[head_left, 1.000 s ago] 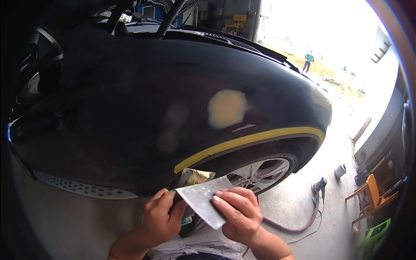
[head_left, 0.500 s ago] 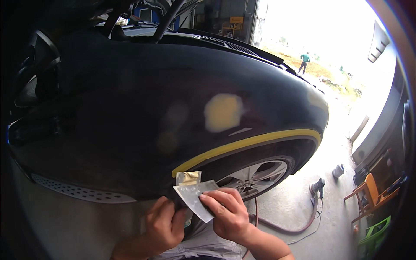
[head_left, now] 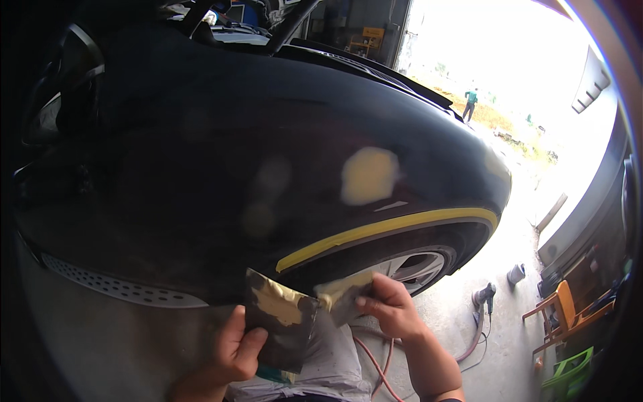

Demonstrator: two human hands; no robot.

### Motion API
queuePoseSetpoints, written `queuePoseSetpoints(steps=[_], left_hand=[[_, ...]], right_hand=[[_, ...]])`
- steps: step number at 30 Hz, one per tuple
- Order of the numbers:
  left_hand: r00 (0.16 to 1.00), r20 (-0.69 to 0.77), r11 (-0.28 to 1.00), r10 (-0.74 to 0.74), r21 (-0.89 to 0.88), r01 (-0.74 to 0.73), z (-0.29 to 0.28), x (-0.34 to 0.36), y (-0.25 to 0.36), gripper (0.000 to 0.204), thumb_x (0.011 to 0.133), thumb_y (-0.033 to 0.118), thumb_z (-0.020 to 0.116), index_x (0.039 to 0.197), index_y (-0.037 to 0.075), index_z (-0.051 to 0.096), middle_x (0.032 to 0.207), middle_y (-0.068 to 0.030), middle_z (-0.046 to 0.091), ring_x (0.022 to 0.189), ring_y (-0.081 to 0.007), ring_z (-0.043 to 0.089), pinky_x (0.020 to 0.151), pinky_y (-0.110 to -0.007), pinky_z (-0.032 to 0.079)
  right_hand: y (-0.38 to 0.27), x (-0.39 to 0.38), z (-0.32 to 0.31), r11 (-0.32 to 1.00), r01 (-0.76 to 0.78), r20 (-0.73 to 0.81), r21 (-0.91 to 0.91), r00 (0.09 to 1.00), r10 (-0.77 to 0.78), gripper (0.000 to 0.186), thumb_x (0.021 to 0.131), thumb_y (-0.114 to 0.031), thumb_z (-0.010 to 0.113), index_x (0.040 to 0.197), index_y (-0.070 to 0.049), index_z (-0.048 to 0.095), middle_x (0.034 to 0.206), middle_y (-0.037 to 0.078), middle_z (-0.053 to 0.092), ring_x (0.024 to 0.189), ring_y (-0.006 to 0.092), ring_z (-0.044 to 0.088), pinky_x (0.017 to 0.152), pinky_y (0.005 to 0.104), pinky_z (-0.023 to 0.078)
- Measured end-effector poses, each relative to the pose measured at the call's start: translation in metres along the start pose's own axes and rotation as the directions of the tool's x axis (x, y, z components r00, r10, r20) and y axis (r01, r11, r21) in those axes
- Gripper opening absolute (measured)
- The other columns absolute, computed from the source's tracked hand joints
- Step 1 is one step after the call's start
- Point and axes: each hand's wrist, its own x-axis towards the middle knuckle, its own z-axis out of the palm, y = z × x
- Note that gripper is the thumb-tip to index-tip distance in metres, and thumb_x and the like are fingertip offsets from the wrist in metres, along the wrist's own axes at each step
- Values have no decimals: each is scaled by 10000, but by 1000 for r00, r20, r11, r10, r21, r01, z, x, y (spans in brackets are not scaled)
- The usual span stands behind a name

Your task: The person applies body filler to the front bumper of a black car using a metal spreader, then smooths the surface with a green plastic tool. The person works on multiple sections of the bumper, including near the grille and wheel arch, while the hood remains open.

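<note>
In my left hand (head_left: 238,352) a dark flat mixing plate (head_left: 284,345) is gripped by its left edge, tilted toward me. Pale yellow body filler (head_left: 276,305) is smeared over its upper half. My right hand (head_left: 395,308) pinches a grey putty spreader (head_left: 343,305) with filler along its far edge. The spreader's left end meets or overlaps the plate's right edge; blur hides the exact contact. Beyond both hands stands a dark car fender (head_left: 254,120). It carries a round pale yellow filler patch (head_left: 370,176), and yellow masking tape (head_left: 382,226) follows the wheel arch.
The car's wheel (head_left: 429,264) is just past my right hand. On the floor at right lie a sander (head_left: 483,296) with its hose, a grey can (head_left: 516,273), an orange wooden chair (head_left: 566,308) and a green plastic stool (head_left: 569,372). Outside stands a person (head_left: 471,104).
The spreader has swung rightward and turned, with filler showing on its far edge. The plate, mostly hidden before, now faces me. My view has shifted slightly.
</note>
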Motion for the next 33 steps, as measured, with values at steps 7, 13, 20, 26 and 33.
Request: queuePoseSetpoints(steps=[7,13,20,26,33], left_hand=[[959,186,736,213,615,-282,-10,18,-18,178,931,87,643,906,-51,534,686,-186,554,536,-352,549,476,-409,406],[917,213,601,337,700,-384,-9,21,-16,202,893,67,669,850,-32,498,670,-185,503,526,-345,519,470,-424,387],[858,360,475,367,720,-505,-4,23,0,170,839,9,673,822,-15,506,680,-178,499,552,-360,524,487,-444,397],[883,293,517,367,725,-455,-13,24,-5,143,848,19,677,892,-30,550,695,-164,521,549,-321,525,484,-418,398],[865,443,819,236,388,-423,-25,20,-15,179,855,14,694,955,-55,562,693,-137,550,549,-269,551,514,-351,432]], right_hand=[[-15,-15,36,787,374,-125,-490,864,-488,266,918,41,588,1182,40,627,1059,135,668,961,204,641,858,308,508],[-20,2,70,465,479,99,-745,768,-633,504,662,131,595,1142,14,696,1033,153,679,886,306,636,795,365,523],[-3,8,79,364,448,161,-816,783,-601,514,651,145,570,1134,19,692,1037,160,661,895,327,631,803,378,526],[-1,-3,63,531,367,91,-763,876,-474,530,668,169,591,1164,2,675,1053,165,634,931,330,616,811,380,522],[-16,-1,43,888,457,90,-57,888,-451,297,895,56,617,1186,36,671,1129,154,643,1039,256,631,891,328,498]])
